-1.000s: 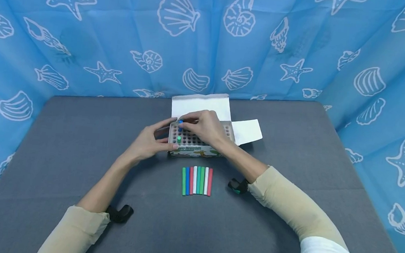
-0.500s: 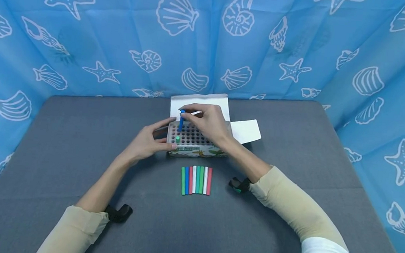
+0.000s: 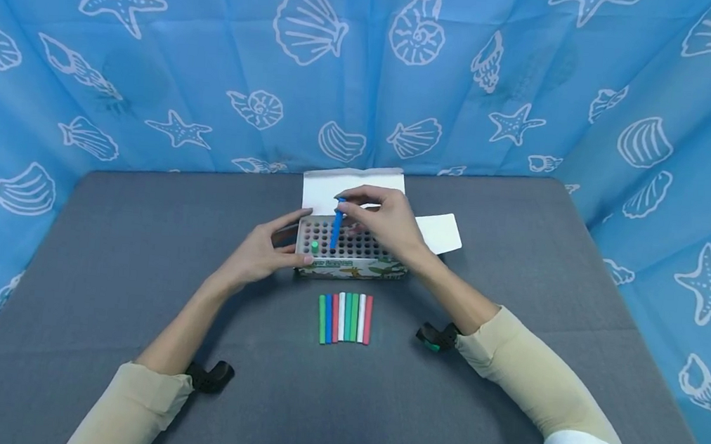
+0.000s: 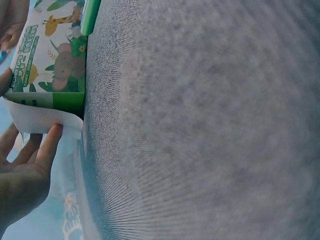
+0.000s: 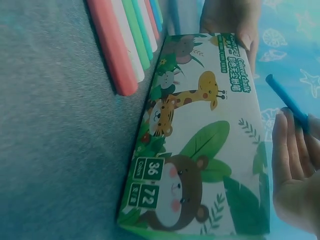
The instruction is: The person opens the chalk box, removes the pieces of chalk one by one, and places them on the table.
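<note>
A chalk box (image 3: 354, 269) printed with cartoon animals stands open on the table, its top a grid of round holes. My left hand (image 3: 258, 247) holds the box's left end, thumb at the front and the other fingers around the side; in the left wrist view its fingertips (image 4: 54, 131) touch a white end flap. Between thumb and fingers, my right hand (image 3: 390, 221) pinches a blue chalk stick (image 3: 336, 229) near its upper end. That stick hangs nearly upright over the holes; whether its tip enters one I cannot tell. A green chalk stick (image 3: 314, 247) pokes out at the front left.
Several chalk sticks (image 3: 347, 318) in green, blue, red and white lie side by side on the grey table (image 3: 326, 410) before the box. The white lid (image 3: 327, 188) stands up behind it, and a white flap (image 3: 440, 233) juts right. A blue curtain (image 3: 368, 75) hangs behind.
My right hand has drawn the blue chalk up from the box's back left and carried it right and toward the front. The left hand stays on the box.
</note>
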Action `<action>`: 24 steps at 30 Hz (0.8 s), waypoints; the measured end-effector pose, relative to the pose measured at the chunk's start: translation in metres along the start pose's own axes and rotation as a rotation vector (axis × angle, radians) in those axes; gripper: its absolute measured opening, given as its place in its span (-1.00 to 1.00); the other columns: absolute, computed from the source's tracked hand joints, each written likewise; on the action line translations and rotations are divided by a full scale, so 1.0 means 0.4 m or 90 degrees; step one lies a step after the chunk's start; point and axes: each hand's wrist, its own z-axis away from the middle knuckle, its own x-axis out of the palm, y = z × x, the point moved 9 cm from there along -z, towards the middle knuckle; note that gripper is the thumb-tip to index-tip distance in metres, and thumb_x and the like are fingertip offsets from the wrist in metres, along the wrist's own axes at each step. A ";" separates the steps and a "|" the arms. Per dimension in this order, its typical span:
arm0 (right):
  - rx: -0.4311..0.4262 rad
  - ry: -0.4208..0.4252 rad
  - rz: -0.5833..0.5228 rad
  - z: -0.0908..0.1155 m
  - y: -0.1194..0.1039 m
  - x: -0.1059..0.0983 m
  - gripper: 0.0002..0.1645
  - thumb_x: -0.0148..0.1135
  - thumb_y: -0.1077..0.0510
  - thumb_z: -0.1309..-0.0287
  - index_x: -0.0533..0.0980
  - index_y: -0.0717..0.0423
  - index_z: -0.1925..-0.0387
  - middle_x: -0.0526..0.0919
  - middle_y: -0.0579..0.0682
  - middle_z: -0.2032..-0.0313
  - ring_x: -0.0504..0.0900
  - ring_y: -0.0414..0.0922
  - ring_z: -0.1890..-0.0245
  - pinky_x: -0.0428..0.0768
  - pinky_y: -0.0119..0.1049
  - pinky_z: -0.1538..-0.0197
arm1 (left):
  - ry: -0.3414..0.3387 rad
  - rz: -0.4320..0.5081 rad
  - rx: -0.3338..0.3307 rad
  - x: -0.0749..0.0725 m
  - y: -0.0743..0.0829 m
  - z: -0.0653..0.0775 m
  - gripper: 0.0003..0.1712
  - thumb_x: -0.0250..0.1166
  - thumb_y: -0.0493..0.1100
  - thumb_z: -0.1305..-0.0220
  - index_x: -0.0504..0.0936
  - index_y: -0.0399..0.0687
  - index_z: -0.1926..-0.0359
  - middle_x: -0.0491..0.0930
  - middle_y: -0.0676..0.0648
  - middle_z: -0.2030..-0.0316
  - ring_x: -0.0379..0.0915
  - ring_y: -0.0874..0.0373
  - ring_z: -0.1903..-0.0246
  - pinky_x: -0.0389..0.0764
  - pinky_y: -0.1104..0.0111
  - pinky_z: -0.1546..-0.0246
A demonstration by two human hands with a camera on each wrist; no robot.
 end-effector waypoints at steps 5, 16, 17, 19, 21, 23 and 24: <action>0.034 -0.003 -0.009 0.027 0.014 -0.019 -0.64 0.29 0.18 -0.32 0.59 0.35 -0.04 0.68 0.18 0.21 0.71 0.18 0.22 0.78 -0.06 0.21 | 0.003 -0.008 -0.015 -0.003 -0.003 -0.003 0.01 0.51 -0.13 -0.15 0.17 0.21 -0.54 0.16 -0.23 -0.43 0.24 -0.31 -0.34 0.46 0.00 -0.28; 0.102 -0.004 -0.009 0.090 0.035 -0.049 -0.69 0.30 0.17 -0.31 0.62 0.28 -0.01 0.71 0.23 0.29 0.71 0.22 0.28 0.78 -0.06 0.29 | 0.019 -0.060 -0.013 -0.012 0.010 -0.004 -0.01 0.52 -0.08 -0.14 0.21 0.19 -0.52 0.16 -0.25 -0.44 0.22 -0.34 -0.34 0.45 -0.05 -0.29; 0.108 -0.004 -0.011 0.098 0.039 -0.052 -0.69 0.30 0.18 -0.31 0.62 0.28 0.00 0.70 0.23 0.29 0.71 0.21 0.30 0.79 -0.06 0.29 | 0.020 -0.068 -0.009 -0.010 0.010 -0.005 -0.01 0.52 -0.07 -0.14 0.21 0.18 -0.52 0.16 -0.24 -0.44 0.20 -0.33 -0.35 0.43 -0.05 -0.31; 0.119 -0.004 -0.016 0.113 0.045 -0.057 -0.70 0.30 0.18 -0.31 0.62 0.27 0.00 0.70 0.23 0.30 0.72 0.18 0.33 0.78 -0.03 0.28 | 0.020 -0.082 -0.001 -0.008 0.011 -0.005 -0.01 0.52 -0.05 -0.14 0.21 0.17 -0.52 0.16 -0.24 -0.45 0.17 -0.31 -0.37 0.39 -0.06 -0.34; 0.127 -0.009 -0.018 0.126 0.049 -0.059 -0.67 0.30 0.18 -0.31 0.60 0.30 -0.02 0.70 0.22 0.29 0.73 0.11 0.35 0.77 0.03 0.26 | 0.022 -0.089 0.006 -0.007 0.011 -0.005 -0.02 0.53 -0.04 -0.13 0.22 0.17 -0.52 0.18 -0.22 -0.44 0.14 -0.28 -0.39 0.36 -0.05 -0.37; 0.132 -0.014 -0.023 0.137 0.050 -0.058 -0.65 0.29 0.18 -0.31 0.59 0.32 -0.04 0.70 0.21 0.28 0.74 0.04 0.37 0.76 0.09 0.24 | 0.024 -0.091 0.012 -0.007 0.013 -0.004 -0.02 0.53 -0.05 -0.13 0.23 0.15 -0.51 0.18 -0.21 -0.45 0.12 -0.26 -0.40 0.33 -0.04 -0.38; 0.133 -0.017 -0.023 0.141 0.050 -0.057 -0.64 0.29 0.18 -0.31 0.59 0.33 -0.05 0.70 0.20 0.28 0.74 0.01 0.37 0.75 0.12 0.23 | 0.024 -0.090 0.014 -0.008 0.013 -0.003 -0.02 0.53 -0.05 -0.13 0.23 0.14 -0.51 0.17 -0.19 -0.46 0.11 -0.25 -0.41 0.32 -0.04 -0.39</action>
